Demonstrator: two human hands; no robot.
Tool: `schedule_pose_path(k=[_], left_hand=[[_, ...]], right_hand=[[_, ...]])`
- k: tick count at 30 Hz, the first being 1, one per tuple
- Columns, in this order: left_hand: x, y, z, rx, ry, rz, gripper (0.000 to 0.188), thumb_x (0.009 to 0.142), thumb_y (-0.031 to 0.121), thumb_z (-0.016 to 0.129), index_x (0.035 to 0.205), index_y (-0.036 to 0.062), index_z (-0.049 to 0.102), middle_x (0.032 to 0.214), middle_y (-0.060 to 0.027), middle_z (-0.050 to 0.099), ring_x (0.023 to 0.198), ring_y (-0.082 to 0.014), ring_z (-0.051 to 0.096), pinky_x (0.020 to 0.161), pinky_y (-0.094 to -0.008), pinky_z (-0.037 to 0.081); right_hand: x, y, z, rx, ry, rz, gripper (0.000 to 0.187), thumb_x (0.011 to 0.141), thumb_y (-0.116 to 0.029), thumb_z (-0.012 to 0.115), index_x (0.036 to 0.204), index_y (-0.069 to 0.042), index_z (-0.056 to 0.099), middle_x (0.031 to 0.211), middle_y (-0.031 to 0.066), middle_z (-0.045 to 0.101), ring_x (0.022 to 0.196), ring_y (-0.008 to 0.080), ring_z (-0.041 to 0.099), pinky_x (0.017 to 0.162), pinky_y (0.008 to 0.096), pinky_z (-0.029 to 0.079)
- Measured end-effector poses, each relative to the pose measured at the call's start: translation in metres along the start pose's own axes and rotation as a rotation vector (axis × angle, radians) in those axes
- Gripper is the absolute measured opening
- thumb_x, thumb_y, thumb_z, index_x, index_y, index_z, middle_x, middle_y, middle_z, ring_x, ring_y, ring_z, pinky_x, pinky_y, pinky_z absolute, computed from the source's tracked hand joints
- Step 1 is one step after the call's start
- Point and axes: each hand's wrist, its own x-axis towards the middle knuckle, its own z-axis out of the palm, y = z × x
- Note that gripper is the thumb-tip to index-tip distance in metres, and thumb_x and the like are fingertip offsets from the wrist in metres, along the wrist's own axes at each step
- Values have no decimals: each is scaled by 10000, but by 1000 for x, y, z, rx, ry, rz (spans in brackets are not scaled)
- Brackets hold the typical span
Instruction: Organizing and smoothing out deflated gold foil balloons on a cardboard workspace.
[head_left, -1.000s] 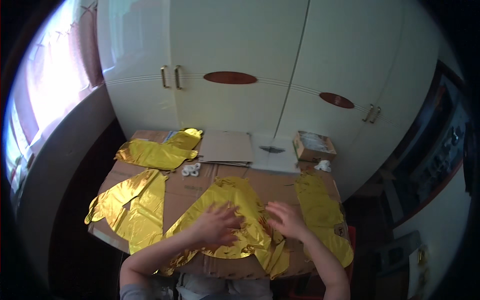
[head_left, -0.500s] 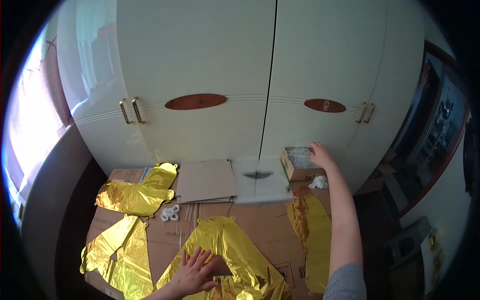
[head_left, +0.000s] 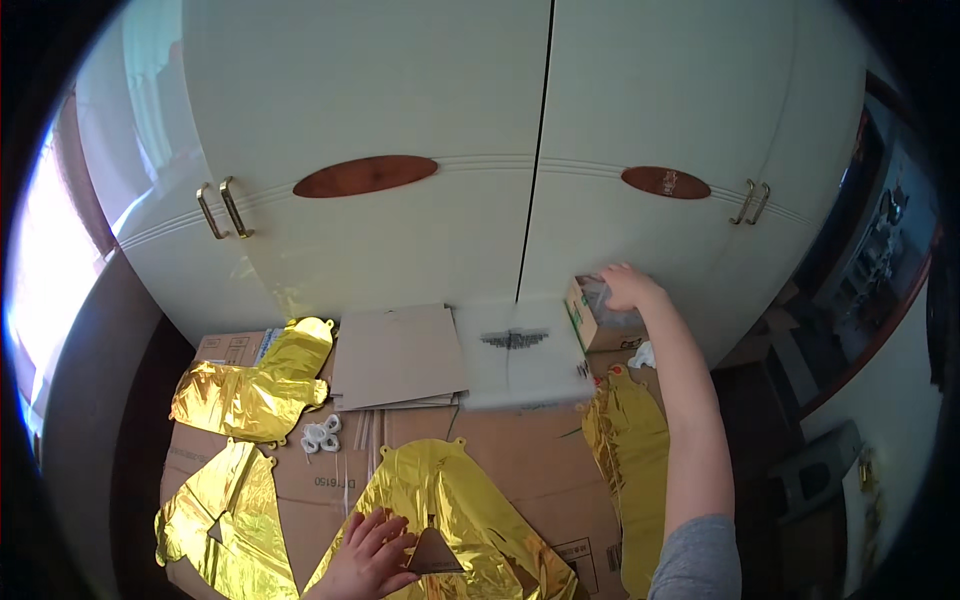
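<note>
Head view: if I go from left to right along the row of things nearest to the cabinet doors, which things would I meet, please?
Deflated gold foil balloon, stack of cardboard sheets, whitish sheet with a dark mark, open cardboard box.

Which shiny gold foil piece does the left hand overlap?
The central shiny gold foil piece on brown cardboard: the left hand covers its lower-left part in view; the other gold pieces lie left or right.
</note>
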Motion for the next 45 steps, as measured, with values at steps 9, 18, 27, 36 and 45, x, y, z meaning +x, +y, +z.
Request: schedule_pose_path(k=[9,18,27,36,45], left_hand=[[-1,-1,-2,-7,-5,10,536,787,441,704,1217,142,592,1313,-132,512,1269,-444,425,1038,-618,313],[-7,-4,-1,-30,42,12,506,753,359,748,1179,120,617,1291,-161,522,1260,-446,436,1041,-586,339],[-10,3,-14,-4,73,-6,444,739,261,764,1134,102,635,1252,-185,543,1229,-452,466,1033,-551,383],[-1,23,-35,-90,239,-31,427,761,216,732,1155,99,615,1247,-170,563,1186,-399,524,984,-486,435],[63,25,-13,-1306,487,-405,525,951,336,539,1368,49,398,1348,-145,467,1242,-270,471,1026,-401,393]], right_hand=[[-15,16,17,138,237,-61,321,783,-135,613,1077,-54,513,1157,154,561,1171,331,498,979,440,425],[-19,17,17,360,522,15,292,873,-82,535,1145,-25,444,1094,238,588,1059,395,564,901,470,458],[-10,31,20,749,834,121,406,925,-79,480,1308,-11,365,1271,248,528,1165,383,541,981,420,439],[-48,-36,-32,1422,770,-121,287,965,-113,494,1242,-53,444,946,31,564,855,119,561,748,265,456],[-161,-274,12,2300,177,-252,242,954,-110,543,1185,-92,473,825,15,515,684,105,506,629,267,452]])
